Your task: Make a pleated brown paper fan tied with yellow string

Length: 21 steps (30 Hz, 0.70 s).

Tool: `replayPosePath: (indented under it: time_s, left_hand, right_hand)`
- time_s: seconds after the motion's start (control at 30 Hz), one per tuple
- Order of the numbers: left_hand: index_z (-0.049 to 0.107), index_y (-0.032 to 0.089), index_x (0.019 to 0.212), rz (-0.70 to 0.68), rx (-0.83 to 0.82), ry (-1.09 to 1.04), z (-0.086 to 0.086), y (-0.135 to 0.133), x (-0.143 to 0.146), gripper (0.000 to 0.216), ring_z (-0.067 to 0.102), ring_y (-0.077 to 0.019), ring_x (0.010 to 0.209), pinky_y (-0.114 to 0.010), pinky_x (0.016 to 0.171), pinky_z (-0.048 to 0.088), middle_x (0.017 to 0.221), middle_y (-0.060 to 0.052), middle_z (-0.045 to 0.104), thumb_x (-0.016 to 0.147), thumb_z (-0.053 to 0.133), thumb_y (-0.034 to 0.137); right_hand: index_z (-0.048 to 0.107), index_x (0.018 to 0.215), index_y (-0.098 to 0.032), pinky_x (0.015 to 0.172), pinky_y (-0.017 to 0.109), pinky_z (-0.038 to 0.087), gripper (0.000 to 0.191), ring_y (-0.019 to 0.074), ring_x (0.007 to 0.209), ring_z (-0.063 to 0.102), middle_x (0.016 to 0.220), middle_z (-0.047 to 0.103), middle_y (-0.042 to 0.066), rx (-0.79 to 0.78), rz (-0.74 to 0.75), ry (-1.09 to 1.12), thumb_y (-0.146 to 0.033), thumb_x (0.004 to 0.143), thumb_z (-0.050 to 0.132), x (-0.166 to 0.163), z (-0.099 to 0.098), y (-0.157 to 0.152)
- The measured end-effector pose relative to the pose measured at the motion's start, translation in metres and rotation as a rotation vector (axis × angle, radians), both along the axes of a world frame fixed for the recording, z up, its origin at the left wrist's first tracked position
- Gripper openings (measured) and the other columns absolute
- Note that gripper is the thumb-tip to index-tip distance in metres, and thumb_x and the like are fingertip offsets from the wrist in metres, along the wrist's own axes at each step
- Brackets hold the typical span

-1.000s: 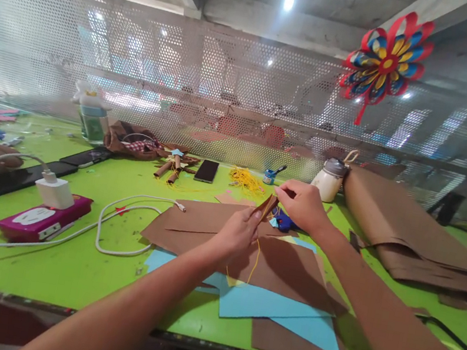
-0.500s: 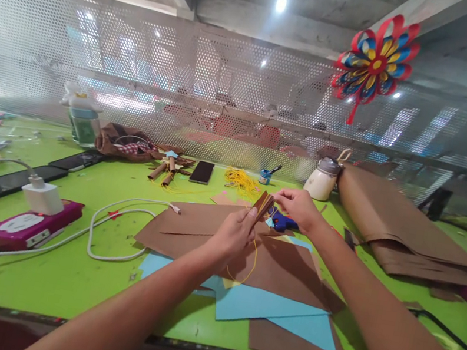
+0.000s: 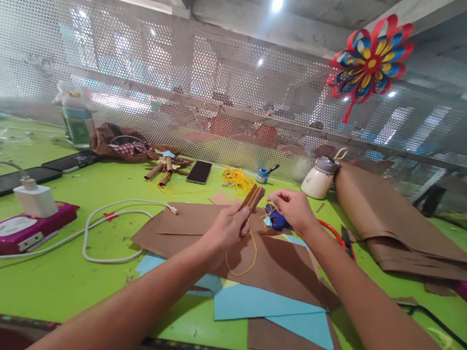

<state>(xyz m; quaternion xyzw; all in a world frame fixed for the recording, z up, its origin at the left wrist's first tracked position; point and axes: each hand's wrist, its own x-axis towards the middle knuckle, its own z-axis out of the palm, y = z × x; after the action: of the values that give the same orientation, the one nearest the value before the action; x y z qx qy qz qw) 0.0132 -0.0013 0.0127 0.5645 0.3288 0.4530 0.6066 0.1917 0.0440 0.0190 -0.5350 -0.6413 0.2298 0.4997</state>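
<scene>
My left hand [image 3: 227, 228] is closed on a bundle of brown paper strips [image 3: 252, 197], held upright over the brown paper sheets [image 3: 273, 259]. A thin yellow string [image 3: 241, 263] loops down from the bundle. My right hand [image 3: 293, 208] is pinched on the other end of that string, just right of the bundle. A blue object [image 3: 276, 219] lies under my right hand. Light blue paper sheets [image 3: 265, 309] lie beneath the brown ones on the green table [image 3: 64, 278].
A magenta power strip [image 3: 23, 223] with a white charger [image 3: 35, 198] and cable sits at left. Phones [image 3: 199, 171], rolled paper tubes [image 3: 160, 171], yellow thread [image 3: 237, 178], a white jar [image 3: 319, 177] and folded brown paper [image 3: 395, 226] line the back. A perforated metal screen [image 3: 186, 83] bears a paper pinwheel [image 3: 372, 58].
My left hand has moved the strip bundle slightly left and upright. My right hand has drawn away to the right, and the yellow string hangs in a wider loop.
</scene>
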Motion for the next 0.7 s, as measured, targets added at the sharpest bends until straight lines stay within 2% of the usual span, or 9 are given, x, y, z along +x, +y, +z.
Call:
replayPosePath:
  time_s: [0.23, 0.37, 0.5, 0.7]
  left_hand:
    - [0.049, 0.014, 0.087, 0.021, 0.010, -0.097, 0.006, 0.004, -0.006, 0.017, 0.031, -0.0036, 0.036, -0.015, 0.037, 0.021, 0.049, 0.006, 0.040, 0.089, 0.036, 0.026]
    - [0.049, 0.014, 0.087, 0.071, -0.026, -0.122, 0.009, 0.007, -0.010, 0.016, 0.032, -0.0033, 0.035, -0.015, 0.035, 0.020, 0.051, 0.005, 0.043, 0.088, 0.037, 0.025]
    - [0.051, 0.013, 0.091, 0.058, -0.075, -0.097, 0.012, 0.006, -0.013, 0.019, 0.034, -0.0037, 0.035, -0.015, 0.034, 0.018, 0.053, 0.004, 0.045, 0.088, 0.038, 0.026]
    - [0.050, 0.013, 0.092, -0.033, -0.114, -0.110, 0.013, 0.006, -0.015, 0.018, 0.038, -0.0049, 0.037, -0.014, 0.033, 0.019, 0.052, 0.004, 0.043, 0.088, 0.037, 0.025]
  right_hand:
    - [0.062, 0.068, -0.013, 0.044, 0.021, 0.030, 0.026, 0.0079, 0.043, 0.037, 0.046, 0.046, -0.004, -0.064, 0.111, -0.021, -0.036, 0.072, 0.052, -0.016, -0.023, 0.002]
    - [0.060, 0.065, -0.014, 0.046, 0.021, 0.034, 0.024, 0.0094, 0.045, 0.043, 0.048, 0.049, -0.003, -0.045, 0.130, -0.064, -0.034, 0.074, 0.049, -0.031, -0.028, -0.007]
    - [0.060, 0.066, -0.015, 0.048, 0.022, 0.037, 0.026, 0.0104, 0.047, 0.047, 0.052, 0.053, -0.002, 0.031, 0.048, -0.131, -0.035, 0.077, 0.047, -0.031, -0.029, -0.006]
    - [0.057, 0.055, -0.015, 0.048, 0.022, 0.035, 0.029, 0.0104, 0.044, 0.046, 0.048, 0.054, -0.001, 0.078, -0.100, -0.145, -0.033, 0.076, 0.047, -0.009, -0.031, 0.011]
